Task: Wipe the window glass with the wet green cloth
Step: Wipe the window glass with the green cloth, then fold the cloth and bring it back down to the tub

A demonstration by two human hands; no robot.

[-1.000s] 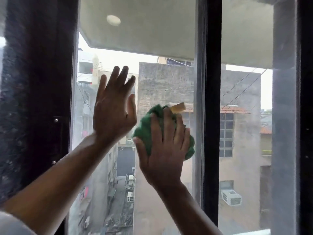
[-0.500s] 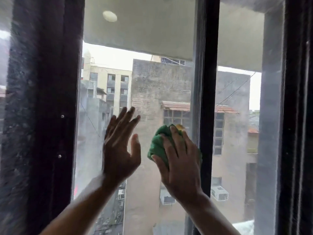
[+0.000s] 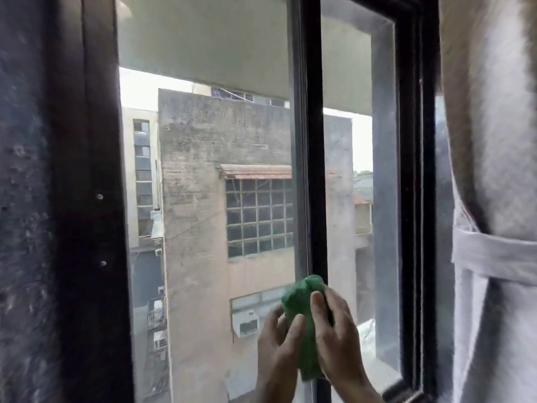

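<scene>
window glass (image 3: 209, 199) (no lettering), green cloth (image 3: 305, 315)

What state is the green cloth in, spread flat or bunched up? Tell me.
Bunched up. The green cloth is a crumpled wad held between the left hand and right hand, low beside the black frame bar.

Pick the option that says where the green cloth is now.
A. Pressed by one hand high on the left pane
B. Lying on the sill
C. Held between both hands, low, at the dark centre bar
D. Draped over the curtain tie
C: the green cloth is bunched between the left hand and right hand, low against the centre bar.
</scene>
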